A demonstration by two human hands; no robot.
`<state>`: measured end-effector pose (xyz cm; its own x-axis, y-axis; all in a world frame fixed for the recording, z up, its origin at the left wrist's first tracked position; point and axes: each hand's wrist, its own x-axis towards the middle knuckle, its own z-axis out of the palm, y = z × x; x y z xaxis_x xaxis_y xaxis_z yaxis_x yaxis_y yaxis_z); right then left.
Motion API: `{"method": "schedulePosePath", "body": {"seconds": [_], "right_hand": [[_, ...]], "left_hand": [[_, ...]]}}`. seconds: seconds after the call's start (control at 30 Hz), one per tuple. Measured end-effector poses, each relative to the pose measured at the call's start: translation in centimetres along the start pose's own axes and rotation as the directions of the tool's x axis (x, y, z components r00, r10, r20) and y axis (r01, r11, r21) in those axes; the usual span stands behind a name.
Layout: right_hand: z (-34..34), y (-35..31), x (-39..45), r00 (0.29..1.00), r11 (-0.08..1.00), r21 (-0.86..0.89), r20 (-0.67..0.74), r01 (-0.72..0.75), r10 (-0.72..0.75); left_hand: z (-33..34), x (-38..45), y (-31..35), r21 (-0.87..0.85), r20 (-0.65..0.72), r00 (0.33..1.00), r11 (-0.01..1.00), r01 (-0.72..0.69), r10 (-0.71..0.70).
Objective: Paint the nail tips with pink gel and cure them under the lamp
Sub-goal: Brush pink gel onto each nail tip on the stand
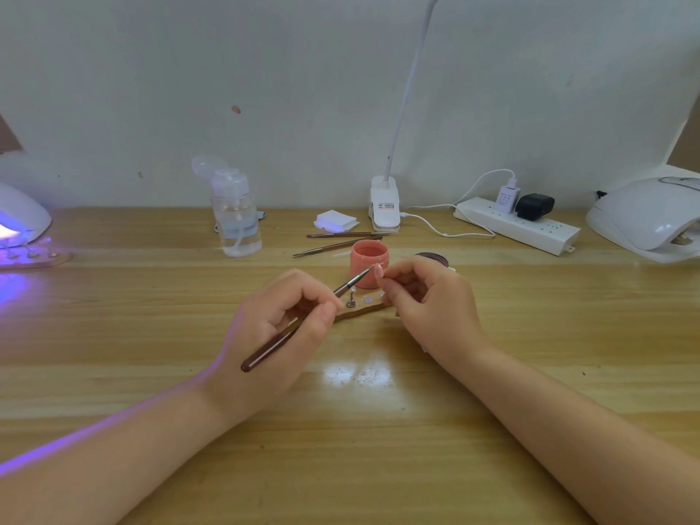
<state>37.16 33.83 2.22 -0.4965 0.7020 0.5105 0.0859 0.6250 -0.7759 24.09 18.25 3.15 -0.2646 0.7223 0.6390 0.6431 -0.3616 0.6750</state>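
Observation:
My left hand [280, 323] grips a dark brown brush [291, 331], its bristle end reaching up to a pale pink nail tip [378, 271]. My right hand [428, 301] pinches that nail tip between thumb and fingers, in front of the open pink gel jar [369, 259]. Below both hands lies a wooden holder [360, 308] with a small metal stand [351, 301] on it. A lit curing lamp [19, 217] glows purple at the far left, with another wooden holder [34, 257] of tips under it.
A clear pump bottle [236, 217], white pads [335, 220], two spare brushes [341, 240], the jar's dark lid [432, 258], a clip desk lamp [384, 206], a power strip [519, 225] and a second white curing lamp [647, 217] stand along the back of the wooden table [341, 430].

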Motion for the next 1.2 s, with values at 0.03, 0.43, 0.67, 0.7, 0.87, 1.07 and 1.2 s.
{"method": "schedulePosePath", "body": {"seconds": [0.03,0.43,0.67,0.7,0.87,1.07,1.2], "right_hand": [[0.0,0.01,0.0,1.0,1.0,0.0,0.0,0.001,-0.001],[0.0,0.18,-0.05,0.999,0.999,0.012,0.001,0.038,-0.038],[0.14,0.09,-0.04,0.999,0.999,0.037,0.002,0.034,-0.034],[0.15,0.07,-0.02,0.999,0.999,0.035,0.007,0.034,-0.034],[0.06,0.06,-0.02,0.999,0.999,0.02,0.007,0.034,-0.034],[0.02,-0.07,-0.09,1.0,0.999,0.05,0.025,0.014,-0.015],[0.03,0.1,-0.01,1.0,0.999,0.053,0.022,0.006,-0.007]], "left_hand": [[0.04,-0.02,-0.05,0.008,-0.013,1.0,1.0,0.016,-0.016],[0.37,-0.05,0.47,0.084,0.009,0.999,0.995,0.049,-0.05],[0.04,-0.32,0.36,0.031,-0.027,0.995,0.995,0.099,-0.099],[0.1,-0.24,0.42,0.028,-0.026,0.995,0.995,0.097,-0.097],[0.02,-0.15,0.3,0.142,0.011,0.996,0.986,0.084,-0.086],[0.04,-0.01,0.44,0.148,-0.033,0.999,0.988,0.037,-0.033],[0.0,-0.08,-0.12,0.179,-0.029,0.999,0.983,0.038,-0.033]]}}
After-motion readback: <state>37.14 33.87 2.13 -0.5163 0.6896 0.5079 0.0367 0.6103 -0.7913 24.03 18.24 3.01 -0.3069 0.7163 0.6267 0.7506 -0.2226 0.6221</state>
